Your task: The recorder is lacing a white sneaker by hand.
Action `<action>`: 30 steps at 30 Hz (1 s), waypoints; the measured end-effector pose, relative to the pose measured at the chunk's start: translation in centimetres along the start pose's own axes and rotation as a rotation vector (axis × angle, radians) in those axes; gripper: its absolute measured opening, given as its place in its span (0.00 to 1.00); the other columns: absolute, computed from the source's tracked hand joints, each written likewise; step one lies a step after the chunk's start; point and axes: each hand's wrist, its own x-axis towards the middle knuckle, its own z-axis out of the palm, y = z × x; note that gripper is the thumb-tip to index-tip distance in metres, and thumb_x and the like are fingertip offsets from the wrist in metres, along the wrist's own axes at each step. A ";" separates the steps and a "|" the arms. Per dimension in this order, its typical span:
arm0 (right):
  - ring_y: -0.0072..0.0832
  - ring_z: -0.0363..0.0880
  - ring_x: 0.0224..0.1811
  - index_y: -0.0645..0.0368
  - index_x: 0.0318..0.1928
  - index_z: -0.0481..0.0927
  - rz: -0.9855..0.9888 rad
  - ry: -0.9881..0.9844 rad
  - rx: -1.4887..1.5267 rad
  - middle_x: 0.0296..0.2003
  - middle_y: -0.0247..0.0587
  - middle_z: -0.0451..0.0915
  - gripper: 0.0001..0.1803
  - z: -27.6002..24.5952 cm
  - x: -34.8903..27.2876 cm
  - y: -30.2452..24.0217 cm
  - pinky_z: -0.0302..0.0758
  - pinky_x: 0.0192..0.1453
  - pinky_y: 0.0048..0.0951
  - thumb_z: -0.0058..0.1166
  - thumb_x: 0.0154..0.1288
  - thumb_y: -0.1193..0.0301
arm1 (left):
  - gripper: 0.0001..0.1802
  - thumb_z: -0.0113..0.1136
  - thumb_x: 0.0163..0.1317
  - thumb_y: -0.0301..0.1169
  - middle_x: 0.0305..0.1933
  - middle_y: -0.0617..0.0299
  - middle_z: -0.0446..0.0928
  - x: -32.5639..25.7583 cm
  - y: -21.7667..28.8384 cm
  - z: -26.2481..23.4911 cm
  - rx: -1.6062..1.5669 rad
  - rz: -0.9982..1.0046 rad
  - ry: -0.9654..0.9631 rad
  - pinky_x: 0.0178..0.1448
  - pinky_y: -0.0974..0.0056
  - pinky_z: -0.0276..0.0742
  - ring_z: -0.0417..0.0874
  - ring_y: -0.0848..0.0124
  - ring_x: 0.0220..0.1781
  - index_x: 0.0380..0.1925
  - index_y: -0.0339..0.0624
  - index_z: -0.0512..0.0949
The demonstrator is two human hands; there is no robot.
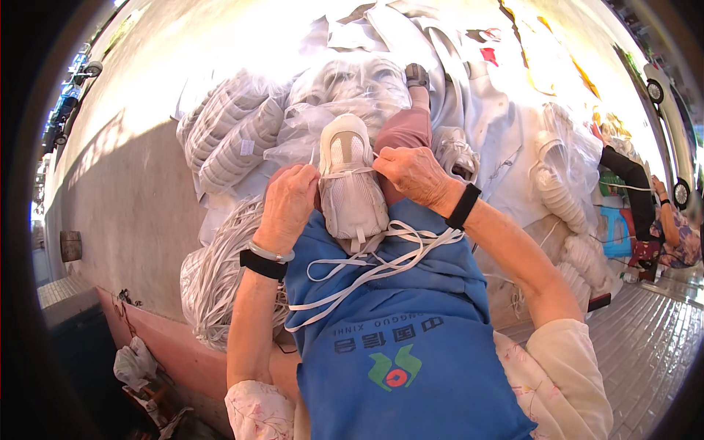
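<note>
L hand fingers curled on side of pale grey mesh sneaker, sole-down on lap over blue fabric apron. R hand pinches flat white lace at shoe's eyelets; loose ends trail below fingertips. Bundle of white laces just left of L wrist.

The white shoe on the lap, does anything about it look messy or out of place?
Yes. The white shoe, held between the left hand and right hand, is only partly laced: long white laces trail loose in loops across the blue apron instead of lying tight on the shoe.
</note>
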 end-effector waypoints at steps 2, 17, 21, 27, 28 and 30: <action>0.34 0.81 0.32 0.58 0.29 0.75 0.036 0.023 0.024 0.27 0.38 0.73 0.04 0.5 -1.0 0.3 0.78 0.32 0.33 0.54 0.51 0.77 | 0.04 0.55 0.59 0.23 0.33 0.51 0.79 -0.3 -0.4 0.3 0.007 -0.002 0.028 0.41 0.56 0.75 0.80 0.52 0.38 0.34 0.36 0.76; 0.41 0.76 0.33 0.62 0.38 0.81 0.436 0.204 0.473 0.30 0.46 0.75 0.08 -0.1 0.7 -2.3 0.73 0.38 0.36 0.57 0.60 0.72 | 0.09 0.57 0.60 0.22 0.40 0.53 0.80 -0.5 1.9 0.6 -0.083 -0.080 0.120 0.45 0.61 0.76 0.81 0.57 0.40 0.42 0.37 0.79; 0.39 0.77 0.32 0.61 0.35 0.81 0.466 0.142 0.503 0.30 0.45 0.76 0.07 0.4 1.3 -2.6 0.72 0.38 0.36 0.58 0.58 0.70 | 0.07 0.58 0.57 0.21 0.37 0.50 0.78 0.1 2.3 1.0 -0.064 -0.073 0.079 0.47 0.55 0.73 0.78 0.51 0.42 0.36 0.36 0.78; 0.48 0.77 0.35 0.59 0.30 0.79 0.561 -0.115 0.787 0.30 0.51 0.76 0.07 -0.3 2.2 -1.2 0.73 0.40 0.44 0.56 0.52 0.69 | 0.04 0.58 0.57 0.22 0.34 0.50 0.77 0.3 1.6 0.9 -0.050 -0.053 0.060 0.42 0.54 0.74 0.78 0.51 0.38 0.33 0.36 0.76; 0.48 0.77 0.35 0.59 0.30 0.79 0.560 -0.115 0.785 0.30 0.51 0.76 0.07 -0.3 2.3 -1.2 0.73 0.40 0.44 0.56 0.52 0.69 | 0.04 0.57 0.60 0.24 0.33 0.50 0.75 0.3 1.4 1.0 -0.033 -0.020 0.061 0.39 0.54 0.74 0.79 0.51 0.35 0.34 0.37 0.76; 0.41 0.78 0.30 0.62 0.29 0.79 0.496 -0.047 0.716 0.29 0.47 0.75 0.06 -0.2 2.4 -1.5 0.72 0.37 0.39 0.57 0.54 0.71 | 0.03 0.57 0.59 0.24 0.32 0.50 0.75 0.3 1.3 1.0 -0.031 -0.015 0.059 0.39 0.54 0.74 0.78 0.51 0.35 0.34 0.37 0.75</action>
